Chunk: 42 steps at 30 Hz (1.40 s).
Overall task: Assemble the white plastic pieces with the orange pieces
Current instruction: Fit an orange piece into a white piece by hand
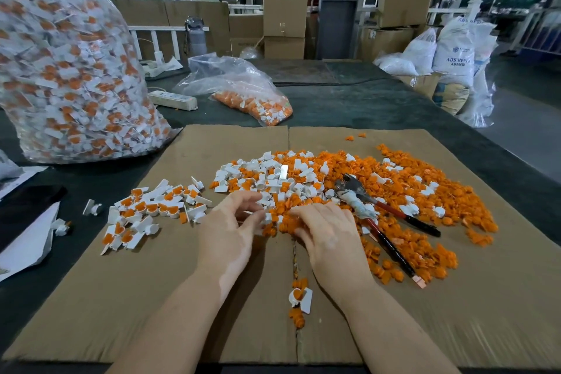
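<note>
Fingers (258,215) of left hand (230,231) apparently pinching white piece (268,217) at pile edge.

A flattened cardboard sheet (170,282) lies on the dark bench (349,106). Red-handled pliers (382,215) rest on the sheet, right of centre. A white power strip (174,99) lies on the bench beyond the sheet, to the left, with a water bottle (195,36) standing farther back. Stacked cardboard boxes (283,24) rise behind the bench. White sacks (455,48) stand at the far right. Papers (27,240) lie at the left edge.
</note>
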{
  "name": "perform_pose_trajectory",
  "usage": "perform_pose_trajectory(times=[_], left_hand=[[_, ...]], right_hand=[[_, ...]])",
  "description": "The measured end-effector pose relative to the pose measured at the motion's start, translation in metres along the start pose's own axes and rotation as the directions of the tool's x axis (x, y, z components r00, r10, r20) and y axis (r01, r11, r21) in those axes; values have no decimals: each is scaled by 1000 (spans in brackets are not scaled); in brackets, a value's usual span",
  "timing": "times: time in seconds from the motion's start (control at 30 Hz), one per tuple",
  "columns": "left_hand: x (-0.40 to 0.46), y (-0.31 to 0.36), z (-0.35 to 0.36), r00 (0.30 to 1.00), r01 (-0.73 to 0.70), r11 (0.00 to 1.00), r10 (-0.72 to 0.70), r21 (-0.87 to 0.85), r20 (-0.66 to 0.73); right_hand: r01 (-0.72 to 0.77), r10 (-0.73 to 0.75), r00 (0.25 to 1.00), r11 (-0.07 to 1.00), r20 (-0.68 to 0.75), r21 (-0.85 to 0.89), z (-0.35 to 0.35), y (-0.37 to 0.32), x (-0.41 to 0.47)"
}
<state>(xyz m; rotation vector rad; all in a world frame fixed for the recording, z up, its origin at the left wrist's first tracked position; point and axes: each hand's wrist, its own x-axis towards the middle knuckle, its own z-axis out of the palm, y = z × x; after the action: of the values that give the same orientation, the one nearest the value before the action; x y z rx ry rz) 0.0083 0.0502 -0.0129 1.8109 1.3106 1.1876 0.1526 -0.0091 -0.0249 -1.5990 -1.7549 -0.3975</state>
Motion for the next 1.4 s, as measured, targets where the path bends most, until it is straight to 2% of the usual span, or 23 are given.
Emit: perform_pose_trajectory(times=[0.1, 0.17, 0.3, 0.43, 0.6, 0.73, 1.13, 1.4], left_hand=[[-2, 10, 12, 1000, -4, 997, 5, -73, 19], [-4, 14, 21, 998, 5, 995, 0, -101, 58], [-7, 17, 33, 994, 36, 997, -29, -69, 104], [-9, 13, 35, 992, 17, 1000, -17, -1, 122], [-9, 13, 33, 987, 82, 988, -63, -130, 149], [-11, 12, 32, 983, 119, 968, -84, -222, 162], [-13, 13, 29, 971, 221, 903, -168, -368, 170], [-16, 14, 30, 979, 152, 944, -102, -294, 179]], right_hand=[[-84, 91, 993, 992, -75, 93, -2, 2, -2], [-148, 162, 984, 975, -75, 165, -4, 3, -2], [-243, 270, 960, 934, -71, 263, -8, 5, -2], [-272, 306, 950, 908, -63, 320, -10, 7, -2], [-277, 320, 946, 873, -44, 401, -8, 6, -3], [-305, 331, 943, 885, -16, 352, -7, 7, -3], [-188, 204, 978, 953, -45, 237, -9, 0, -2], [-208, 218, 975, 962, -41, 179, -8, 0, -3]])
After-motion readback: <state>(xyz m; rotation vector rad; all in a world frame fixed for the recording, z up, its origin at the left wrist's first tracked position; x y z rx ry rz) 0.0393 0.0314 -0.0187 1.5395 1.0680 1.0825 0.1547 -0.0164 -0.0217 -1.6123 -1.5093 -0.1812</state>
